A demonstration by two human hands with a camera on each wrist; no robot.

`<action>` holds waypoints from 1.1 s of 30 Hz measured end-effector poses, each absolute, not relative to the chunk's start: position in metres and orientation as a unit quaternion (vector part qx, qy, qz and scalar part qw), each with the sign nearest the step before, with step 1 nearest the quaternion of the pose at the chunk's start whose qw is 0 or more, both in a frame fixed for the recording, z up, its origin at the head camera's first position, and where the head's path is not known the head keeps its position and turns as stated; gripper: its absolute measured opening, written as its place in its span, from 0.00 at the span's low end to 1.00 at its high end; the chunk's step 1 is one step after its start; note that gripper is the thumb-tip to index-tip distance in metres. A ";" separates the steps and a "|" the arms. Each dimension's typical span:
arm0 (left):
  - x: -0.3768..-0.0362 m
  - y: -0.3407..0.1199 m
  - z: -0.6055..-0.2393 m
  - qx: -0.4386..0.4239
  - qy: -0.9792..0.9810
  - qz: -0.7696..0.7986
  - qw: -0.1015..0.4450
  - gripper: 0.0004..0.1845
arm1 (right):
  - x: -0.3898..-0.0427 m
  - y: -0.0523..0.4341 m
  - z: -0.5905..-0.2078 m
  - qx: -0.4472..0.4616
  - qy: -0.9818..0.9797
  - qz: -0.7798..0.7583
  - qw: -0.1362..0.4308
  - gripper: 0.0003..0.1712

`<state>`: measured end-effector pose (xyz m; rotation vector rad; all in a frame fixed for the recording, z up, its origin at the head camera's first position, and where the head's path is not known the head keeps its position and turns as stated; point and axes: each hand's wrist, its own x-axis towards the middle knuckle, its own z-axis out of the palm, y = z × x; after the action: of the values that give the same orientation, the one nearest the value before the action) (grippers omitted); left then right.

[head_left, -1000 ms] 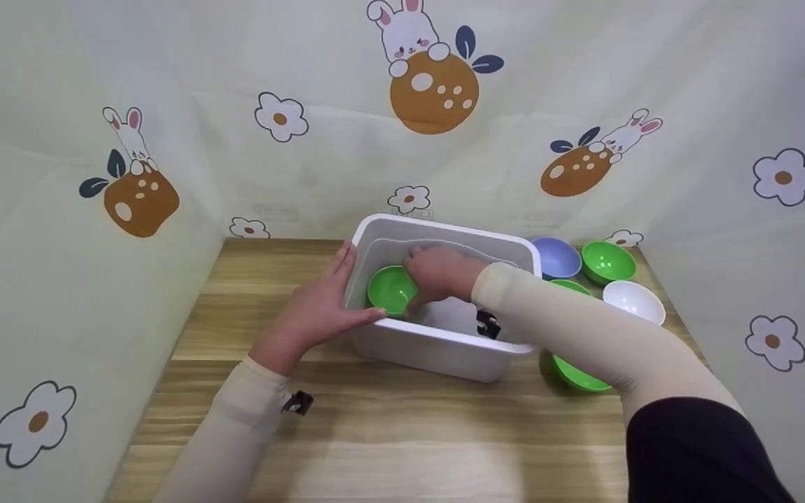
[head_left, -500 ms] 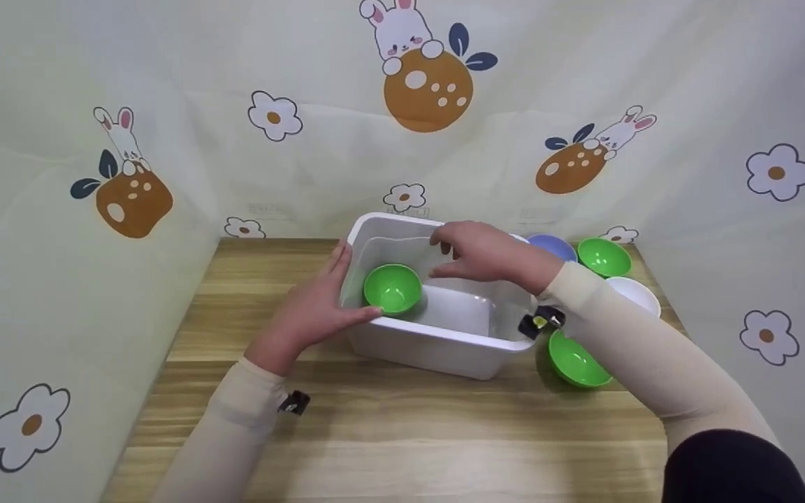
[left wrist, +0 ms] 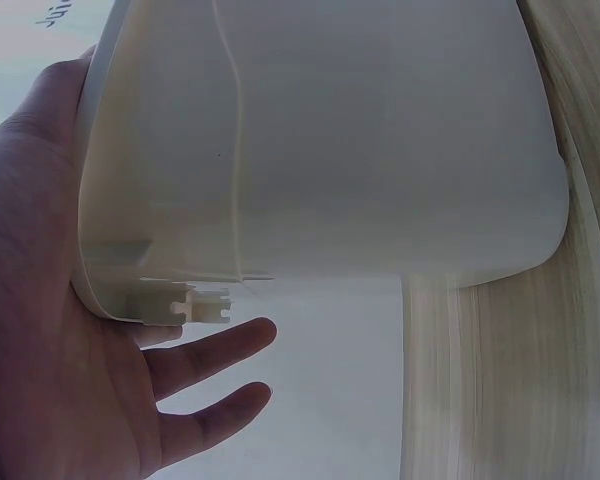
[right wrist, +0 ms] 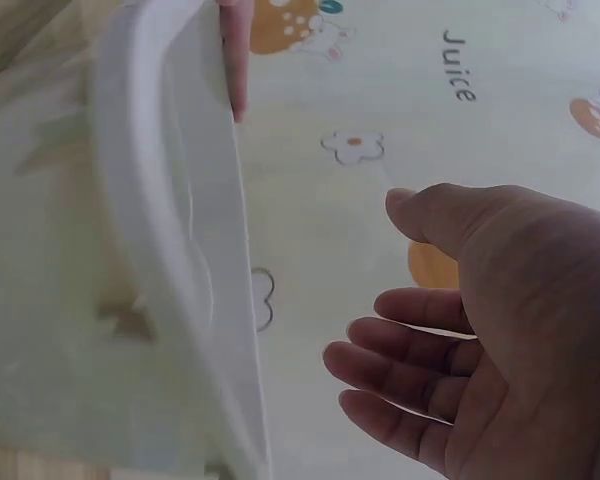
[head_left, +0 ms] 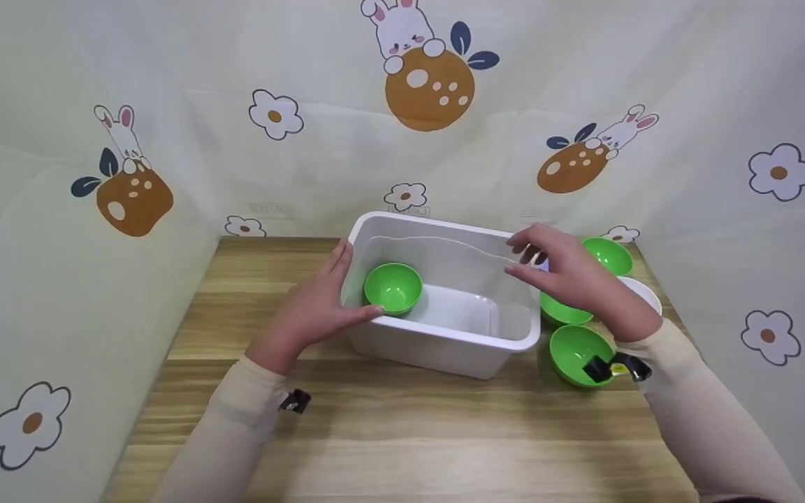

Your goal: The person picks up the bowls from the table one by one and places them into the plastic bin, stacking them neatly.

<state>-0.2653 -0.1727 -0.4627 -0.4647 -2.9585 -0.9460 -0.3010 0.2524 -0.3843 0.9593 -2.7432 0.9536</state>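
Observation:
A white plastic bin (head_left: 430, 353) stands on the table, with one green bowl (head_left: 393, 288) inside at its left end. At the bin's front left corner is my left hand (head_left: 313, 307), thumb along the front rim and fingers stretched along the left side. The left wrist view shows those fingers extended beside the bin wall (left wrist: 380, 140). My right hand (head_left: 574, 279), holding nothing, hovers by the bin's right rim, over the bowls there; its fingers are loosely bent in the right wrist view. It mostly hides a blue bowl (head_left: 543, 265).
Right of the bin are a green bowl (head_left: 564, 311) beside its wall, another green bowl (head_left: 571, 346) in front and a third green bowl (head_left: 610, 256) at the back. A white bowl (head_left: 643, 292) is partly behind the right wrist. A printed sheet (head_left: 291, 168) encloses the wooden table (head_left: 409, 433).
My right hand has left the green bowl inside the bin, risen out and moved right to above the outside bowls. My left hand has stayed at the bin's corner.

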 end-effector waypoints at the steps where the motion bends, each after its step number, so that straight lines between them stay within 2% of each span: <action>1: -0.266 -0.172 -0.462 -0.148 -0.942 -0.301 0.000 0.76 | -0.299 0.259 -0.388 0.306 -0.897 0.314 0.045 0.22; 12: -0.265 -0.173 -0.462 -0.145 -0.945 -0.294 -0.003 0.76 | -0.280 0.316 -0.422 0.231 -0.912 0.333 0.059 0.20; 19: -0.265 -0.172 -0.461 -0.147 -0.944 -0.296 0.000 0.76 | -0.267 0.348 -0.458 0.217 -0.912 0.332 0.109 0.16; 27: -0.266 -0.173 -0.462 -0.145 -0.943 -0.301 -0.002 0.75 | -0.256 0.370 -0.495 0.219 -0.907 0.328 0.147 0.20; 33: -0.266 -0.173 -0.461 -0.148 -0.940 -0.308 -0.004 0.75 | -0.244 0.379 -0.516 0.198 -0.901 0.354 0.155 0.23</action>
<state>-0.2664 -0.1725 -0.4614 -0.4651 -2.9587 -0.9713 -0.2444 0.3793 -0.5160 0.5665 -2.5816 1.0150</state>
